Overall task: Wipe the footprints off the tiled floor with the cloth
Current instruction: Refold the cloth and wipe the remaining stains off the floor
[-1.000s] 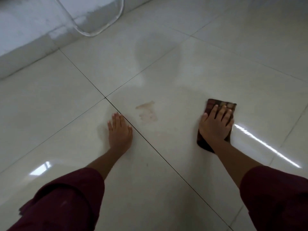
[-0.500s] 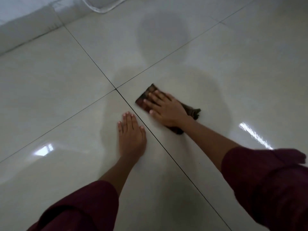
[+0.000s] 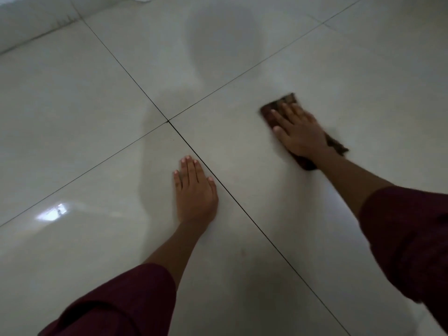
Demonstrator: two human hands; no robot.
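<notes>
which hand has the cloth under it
The right hand: it presses the brown cloth flat, while the left hand rests on bare tile.

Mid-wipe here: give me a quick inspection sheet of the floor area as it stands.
Surface: glossy pale tiled floor, dark grout lines, glare patches; no footprint visible.
Job's things: brown cloth flat on the floor, blurred.
Clutter: nothing seen.
Hands: right hand presses flat on the cloth; left hand rests flat on the floor beside a grout line.
Cables: nothing seen.
Surroundings: pale wall base at top left; dark red sleeves on both arms.
</notes>
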